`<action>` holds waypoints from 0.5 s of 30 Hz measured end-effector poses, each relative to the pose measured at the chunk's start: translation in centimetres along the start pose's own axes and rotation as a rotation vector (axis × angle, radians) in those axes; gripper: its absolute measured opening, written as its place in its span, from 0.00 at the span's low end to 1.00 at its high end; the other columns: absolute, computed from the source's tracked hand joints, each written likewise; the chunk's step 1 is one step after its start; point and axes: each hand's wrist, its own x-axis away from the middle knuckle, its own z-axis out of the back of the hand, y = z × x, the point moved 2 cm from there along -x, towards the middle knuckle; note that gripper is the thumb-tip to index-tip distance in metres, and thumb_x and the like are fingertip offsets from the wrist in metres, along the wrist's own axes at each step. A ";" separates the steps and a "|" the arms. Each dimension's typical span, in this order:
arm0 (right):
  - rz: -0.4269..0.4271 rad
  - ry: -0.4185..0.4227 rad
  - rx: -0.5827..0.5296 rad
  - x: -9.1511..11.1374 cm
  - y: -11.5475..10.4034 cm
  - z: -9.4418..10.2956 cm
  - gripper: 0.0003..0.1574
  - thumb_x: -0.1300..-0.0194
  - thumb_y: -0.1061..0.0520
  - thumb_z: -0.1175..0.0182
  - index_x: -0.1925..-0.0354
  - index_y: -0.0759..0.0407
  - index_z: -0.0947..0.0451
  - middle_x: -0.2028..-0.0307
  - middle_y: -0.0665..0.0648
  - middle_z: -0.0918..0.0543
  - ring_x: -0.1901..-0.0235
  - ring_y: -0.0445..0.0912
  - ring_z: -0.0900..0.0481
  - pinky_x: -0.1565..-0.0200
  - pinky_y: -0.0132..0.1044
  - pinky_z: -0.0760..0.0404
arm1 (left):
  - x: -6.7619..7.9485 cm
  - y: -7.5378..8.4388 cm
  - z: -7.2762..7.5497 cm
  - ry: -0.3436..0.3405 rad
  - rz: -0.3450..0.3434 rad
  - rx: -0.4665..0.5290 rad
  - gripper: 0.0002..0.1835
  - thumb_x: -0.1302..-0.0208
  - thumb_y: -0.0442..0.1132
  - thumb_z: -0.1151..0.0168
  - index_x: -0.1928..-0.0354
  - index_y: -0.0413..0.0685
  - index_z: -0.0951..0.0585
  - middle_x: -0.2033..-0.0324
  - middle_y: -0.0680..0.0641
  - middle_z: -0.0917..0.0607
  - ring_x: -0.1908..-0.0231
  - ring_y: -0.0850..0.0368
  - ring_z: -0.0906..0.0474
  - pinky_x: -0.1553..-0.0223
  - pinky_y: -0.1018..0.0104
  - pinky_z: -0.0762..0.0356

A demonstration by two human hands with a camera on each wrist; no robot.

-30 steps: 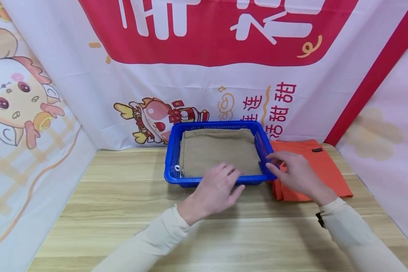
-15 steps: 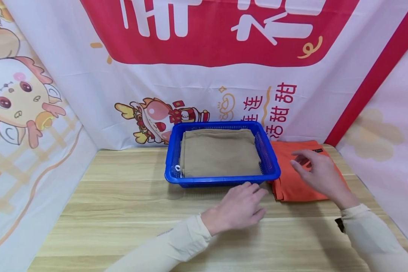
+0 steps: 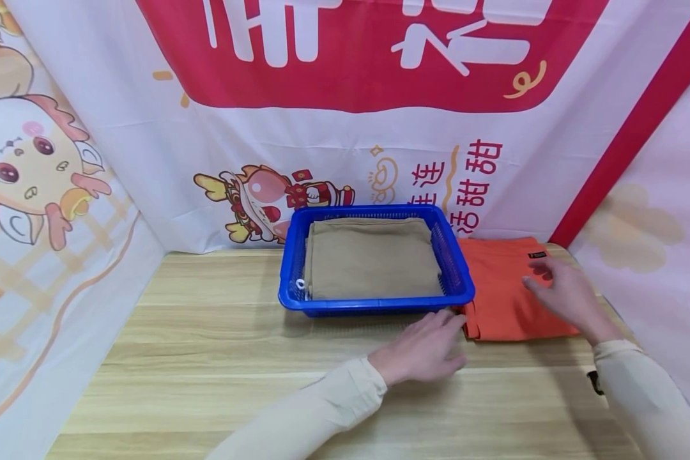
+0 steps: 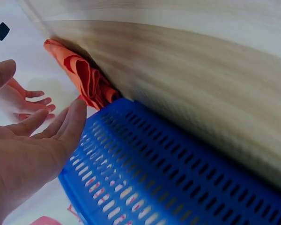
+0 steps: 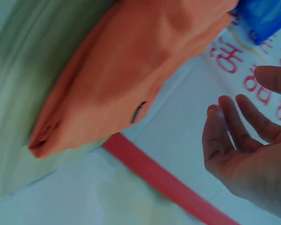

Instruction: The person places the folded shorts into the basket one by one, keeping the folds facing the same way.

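Observation:
Folded orange cloth (image 3: 503, 287) with a small black label lies at the right of the table, thick and layered in the left wrist view. My right hand (image 3: 569, 297) hovers over its right part, fingers loosely bent and holding nothing. By the cloth's near left corner is my left hand (image 3: 425, 348), in front of the blue basket (image 3: 374, 305). The left wrist view shows its fingers (image 4: 72, 124) relaxed and bare; whether they touch the cloth I cannot tell. Folded khaki cloth (image 3: 374, 259) fills the basket, a white loop (image 3: 300, 284) showing at its left.
The wood-grain table (image 3: 207, 358) runs in front of the basket and to its left. Printed fabric (image 3: 253, 140) hangs behind the table and along both sides. The basket's right rim stands close against the orange cloth.
Both hands have left the basket and moved right. The left has come to the near corner of the orange cloth, the right over its far side. Basket and cloths stay put.

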 end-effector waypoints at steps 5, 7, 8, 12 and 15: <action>-0.053 -0.052 0.025 -0.5 2.4 -0.3 0.37 0.36 0.46 0.43 0.42 0.73 0.35 0.49 0.76 0.30 0.52 0.68 0.32 0.58 0.62 0.30 | -1.1 0.0 -0.8 -0.036 0.062 0.070 0.39 0.37 0.58 0.45 0.28 0.54 0.45 0.36 0.47 0.35 0.40 0.55 0.35 0.43 0.63 0.32; -0.086 -0.077 0.048 -0.7 3.3 -0.5 0.41 0.36 0.44 0.43 0.41 0.76 0.38 0.49 0.78 0.33 0.52 0.70 0.35 0.57 0.64 0.31 | -1.5 -0.1 -1.2 -0.049 0.083 0.100 0.39 0.36 0.58 0.46 0.28 0.55 0.47 0.34 0.47 0.37 0.37 0.54 0.38 0.40 0.61 0.35; -0.106 -0.091 0.064 -0.8 3.7 -0.6 0.44 0.37 0.43 0.43 0.40 0.78 0.40 0.49 0.79 0.34 0.52 0.71 0.37 0.57 0.65 0.32 | -1.8 -0.1 -1.3 -0.055 0.091 0.110 0.40 0.36 0.58 0.47 0.28 0.55 0.48 0.32 0.47 0.40 0.34 0.53 0.41 0.37 0.60 0.39; -0.191 -0.162 0.121 -1.1 5.5 -1.1 0.53 0.39 0.39 0.43 0.39 0.82 0.47 0.51 0.83 0.38 0.53 0.76 0.42 0.56 0.68 0.35 | -2.7 -0.1 -2.0 -0.078 0.115 0.142 0.40 0.35 0.59 0.48 0.27 0.57 0.51 0.30 0.49 0.43 0.32 0.54 0.47 0.35 0.62 0.43; -0.243 -0.236 0.133 -1.1 6.4 -1.3 0.60 0.40 0.34 0.44 0.38 0.84 0.53 0.51 0.85 0.41 0.53 0.79 0.44 0.56 0.69 0.36 | -3.3 -0.1 -2.4 -0.096 0.128 0.164 0.40 0.35 0.59 0.49 0.27 0.57 0.52 0.30 0.49 0.45 0.31 0.54 0.49 0.35 0.63 0.44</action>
